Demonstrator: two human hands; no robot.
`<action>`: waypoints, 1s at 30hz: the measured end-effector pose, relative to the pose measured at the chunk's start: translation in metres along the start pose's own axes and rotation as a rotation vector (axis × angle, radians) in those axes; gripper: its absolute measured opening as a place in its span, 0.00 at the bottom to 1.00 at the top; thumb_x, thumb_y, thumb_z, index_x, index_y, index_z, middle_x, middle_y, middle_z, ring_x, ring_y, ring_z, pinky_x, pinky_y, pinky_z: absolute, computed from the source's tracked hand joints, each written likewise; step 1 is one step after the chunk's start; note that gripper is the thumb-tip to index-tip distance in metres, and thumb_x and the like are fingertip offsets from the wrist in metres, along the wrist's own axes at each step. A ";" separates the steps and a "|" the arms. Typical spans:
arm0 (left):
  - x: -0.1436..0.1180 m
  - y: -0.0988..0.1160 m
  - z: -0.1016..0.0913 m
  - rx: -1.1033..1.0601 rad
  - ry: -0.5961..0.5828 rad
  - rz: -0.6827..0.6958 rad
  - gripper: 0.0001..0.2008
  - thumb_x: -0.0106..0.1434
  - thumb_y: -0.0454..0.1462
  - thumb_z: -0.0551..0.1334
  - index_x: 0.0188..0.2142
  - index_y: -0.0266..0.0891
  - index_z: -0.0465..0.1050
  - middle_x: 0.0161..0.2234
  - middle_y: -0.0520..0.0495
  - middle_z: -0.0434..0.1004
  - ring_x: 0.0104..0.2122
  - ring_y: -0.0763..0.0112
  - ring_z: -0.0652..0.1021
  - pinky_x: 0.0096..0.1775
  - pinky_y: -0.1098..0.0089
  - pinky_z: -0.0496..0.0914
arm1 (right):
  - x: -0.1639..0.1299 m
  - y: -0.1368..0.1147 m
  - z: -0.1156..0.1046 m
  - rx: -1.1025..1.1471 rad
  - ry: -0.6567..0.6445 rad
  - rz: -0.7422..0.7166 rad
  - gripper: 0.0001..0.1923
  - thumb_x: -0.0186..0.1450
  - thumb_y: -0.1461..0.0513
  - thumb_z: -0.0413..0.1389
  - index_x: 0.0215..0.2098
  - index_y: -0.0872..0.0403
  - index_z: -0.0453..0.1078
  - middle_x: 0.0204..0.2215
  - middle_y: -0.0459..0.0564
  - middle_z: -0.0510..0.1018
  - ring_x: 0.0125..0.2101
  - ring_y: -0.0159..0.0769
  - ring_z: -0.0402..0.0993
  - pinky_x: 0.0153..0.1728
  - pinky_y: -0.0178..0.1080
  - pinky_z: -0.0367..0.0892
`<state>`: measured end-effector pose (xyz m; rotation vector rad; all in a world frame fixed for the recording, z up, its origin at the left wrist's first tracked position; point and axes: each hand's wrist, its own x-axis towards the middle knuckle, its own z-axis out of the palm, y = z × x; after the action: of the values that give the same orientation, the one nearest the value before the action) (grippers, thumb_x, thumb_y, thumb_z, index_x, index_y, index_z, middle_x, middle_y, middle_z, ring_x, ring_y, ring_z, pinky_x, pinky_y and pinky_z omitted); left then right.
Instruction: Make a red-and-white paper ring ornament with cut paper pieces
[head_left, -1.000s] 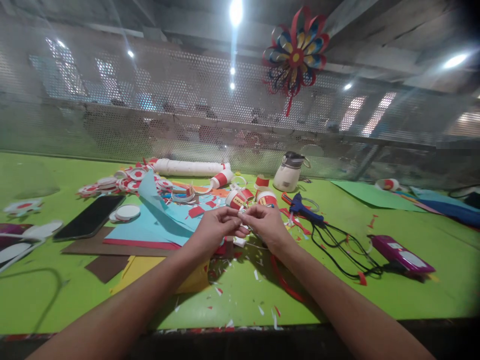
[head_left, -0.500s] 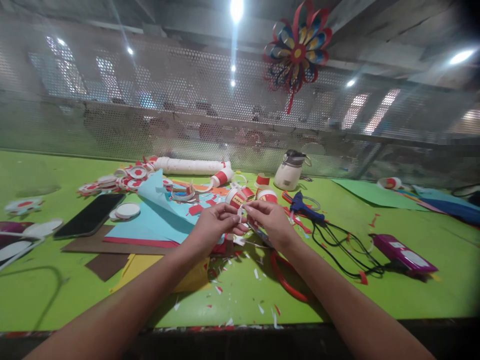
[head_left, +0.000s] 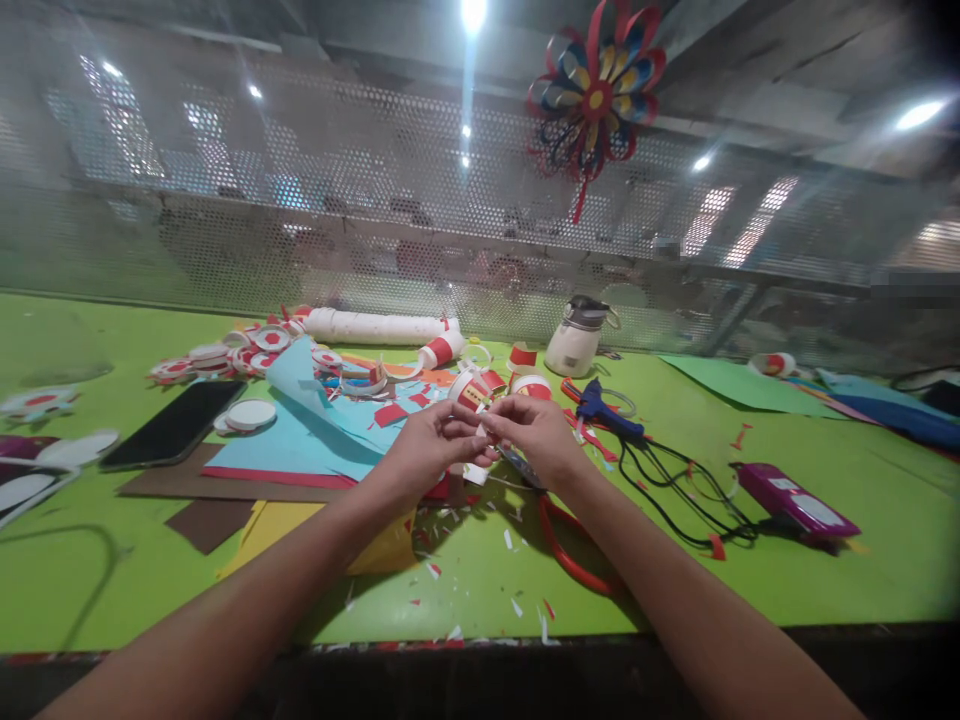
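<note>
Over the middle of the table, my left hand (head_left: 431, 442) and my right hand (head_left: 536, 432) meet, fingertips closed in a pinch. Between them is a small white paper piece (head_left: 481, 430), partly hidden by the fingers. Red-handled scissors (head_left: 570, 565) lie beneath my right hand and wrist, with the blades partly covered. Just beyond the fingers are cut red-and-white paper cups (head_left: 469, 390). To the right of my right hand rests a blue glue gun (head_left: 609, 412). Light blue paper (head_left: 300, 445) spreads left of my left hand, and paper scraps (head_left: 508, 540) litter the table in front.
At the left are a phone (head_left: 176, 425), white discs (head_left: 251, 414) and a heap of red-and-white cup pieces (head_left: 217, 355). A long white stack of cups (head_left: 375, 328) and a bottle (head_left: 574, 345) stand farther back. Black cables run to a magenta box (head_left: 799, 505). A perforated screen (head_left: 337, 220) borders the table.
Both hands stay together at almost the same spot, with slight finger movement around the white paper piece. The whole view has shifted a little; nothing else has visibly moved.
</note>
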<state>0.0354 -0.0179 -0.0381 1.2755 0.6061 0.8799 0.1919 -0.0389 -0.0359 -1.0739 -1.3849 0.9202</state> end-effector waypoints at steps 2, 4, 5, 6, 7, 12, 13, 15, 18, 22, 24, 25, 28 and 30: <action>0.000 0.000 0.001 -0.003 -0.021 0.020 0.14 0.48 0.31 0.68 0.33 0.36 0.66 0.27 0.48 0.78 0.28 0.68 0.79 0.33 0.68 0.73 | 0.001 -0.001 -0.002 0.083 -0.008 0.052 0.11 0.52 0.57 0.63 0.23 0.57 0.71 0.18 0.44 0.74 0.20 0.28 0.67 0.24 0.33 0.62; 0.000 0.001 0.003 0.018 -0.027 0.067 0.14 0.48 0.29 0.67 0.33 0.36 0.67 0.27 0.49 0.78 0.29 0.68 0.79 0.34 0.68 0.74 | 0.002 -0.001 -0.003 0.173 -0.032 0.095 0.11 0.52 0.57 0.63 0.23 0.57 0.71 0.17 0.44 0.74 0.19 0.27 0.65 0.23 0.33 0.60; -0.001 0.002 0.004 0.037 -0.022 0.095 0.13 0.48 0.28 0.66 0.34 0.36 0.67 0.27 0.49 0.78 0.30 0.68 0.79 0.33 0.68 0.74 | 0.002 -0.001 -0.003 0.219 -0.055 0.109 0.11 0.52 0.57 0.64 0.23 0.57 0.71 0.17 0.44 0.74 0.19 0.26 0.65 0.23 0.33 0.60; -0.001 0.002 0.005 0.060 -0.014 0.122 0.13 0.48 0.28 0.66 0.33 0.36 0.67 0.27 0.49 0.79 0.30 0.69 0.79 0.33 0.68 0.74 | 0.002 -0.001 -0.003 0.261 -0.079 0.118 0.11 0.52 0.58 0.64 0.23 0.57 0.71 0.17 0.44 0.73 0.19 0.26 0.65 0.23 0.33 0.60; -0.002 0.002 0.006 0.087 -0.004 0.147 0.12 0.49 0.29 0.66 0.33 0.36 0.67 0.27 0.49 0.79 0.30 0.69 0.79 0.33 0.68 0.74 | 0.002 -0.001 -0.003 0.298 -0.099 0.123 0.10 0.52 0.58 0.64 0.23 0.57 0.71 0.18 0.44 0.73 0.19 0.26 0.65 0.24 0.33 0.60; -0.005 0.001 0.006 0.205 0.030 0.237 0.09 0.51 0.33 0.65 0.32 0.36 0.68 0.27 0.48 0.78 0.28 0.68 0.79 0.30 0.68 0.74 | -0.001 -0.005 -0.002 0.378 -0.123 0.163 0.10 0.53 0.59 0.64 0.24 0.57 0.70 0.22 0.45 0.74 0.23 0.29 0.68 0.28 0.36 0.63; -0.005 0.001 0.005 0.213 0.031 0.248 0.09 0.51 0.33 0.65 0.32 0.36 0.68 0.27 0.48 0.79 0.27 0.68 0.79 0.30 0.68 0.75 | -0.002 -0.006 -0.002 0.371 -0.121 0.171 0.10 0.53 0.59 0.64 0.25 0.57 0.70 0.22 0.45 0.74 0.23 0.29 0.68 0.29 0.36 0.63; -0.005 -0.001 0.003 0.220 0.031 0.267 0.08 0.52 0.33 0.65 0.32 0.37 0.68 0.27 0.49 0.79 0.26 0.69 0.79 0.28 0.69 0.74 | -0.003 -0.007 -0.001 0.344 -0.118 0.169 0.10 0.53 0.58 0.63 0.25 0.56 0.69 0.22 0.44 0.73 0.23 0.29 0.68 0.28 0.35 0.63; -0.005 -0.003 0.001 0.236 0.031 0.290 0.08 0.52 0.33 0.65 0.31 0.37 0.68 0.27 0.50 0.79 0.23 0.71 0.78 0.26 0.71 0.74 | -0.004 -0.007 -0.002 0.290 -0.125 0.129 0.09 0.56 0.58 0.62 0.25 0.56 0.69 0.20 0.43 0.72 0.22 0.27 0.66 0.27 0.34 0.61; -0.006 -0.003 0.000 0.256 0.009 0.331 0.07 0.53 0.35 0.65 0.31 0.37 0.68 0.27 0.50 0.78 0.23 0.73 0.77 0.26 0.72 0.74 | -0.005 -0.005 -0.002 0.238 -0.143 0.084 0.08 0.57 0.59 0.60 0.27 0.56 0.69 0.20 0.43 0.72 0.21 0.26 0.64 0.26 0.33 0.58; -0.006 -0.002 -0.001 0.263 -0.014 0.366 0.07 0.53 0.35 0.65 0.31 0.36 0.69 0.26 0.51 0.77 0.23 0.73 0.77 0.26 0.73 0.74 | -0.006 -0.005 -0.003 0.237 -0.164 0.071 0.09 0.57 0.59 0.60 0.27 0.56 0.69 0.21 0.44 0.72 0.21 0.26 0.64 0.25 0.33 0.58; -0.007 -0.001 -0.001 0.267 -0.023 0.381 0.07 0.53 0.35 0.65 0.31 0.36 0.69 0.25 0.51 0.77 0.23 0.74 0.77 0.26 0.73 0.74 | -0.006 -0.006 -0.003 0.246 -0.174 0.066 0.09 0.57 0.59 0.61 0.27 0.56 0.69 0.21 0.44 0.72 0.21 0.26 0.64 0.25 0.33 0.57; -0.009 0.002 -0.002 0.301 -0.024 0.416 0.06 0.54 0.34 0.65 0.31 0.35 0.70 0.26 0.51 0.77 0.24 0.74 0.77 0.24 0.75 0.73 | -0.007 -0.009 -0.002 0.288 -0.189 0.056 0.08 0.57 0.60 0.61 0.27 0.56 0.70 0.21 0.44 0.71 0.21 0.27 0.64 0.24 0.33 0.57; -0.010 0.004 -0.003 0.344 -0.019 0.457 0.05 0.54 0.33 0.65 0.31 0.35 0.71 0.26 0.51 0.76 0.24 0.74 0.77 0.23 0.75 0.73 | -0.008 -0.010 -0.002 0.301 -0.202 0.056 0.07 0.57 0.60 0.61 0.27 0.56 0.70 0.21 0.44 0.71 0.21 0.27 0.64 0.24 0.33 0.58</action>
<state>0.0266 -0.0241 -0.0359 1.7740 0.4680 1.1692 0.1928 -0.0494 -0.0281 -0.8115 -1.3308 1.2620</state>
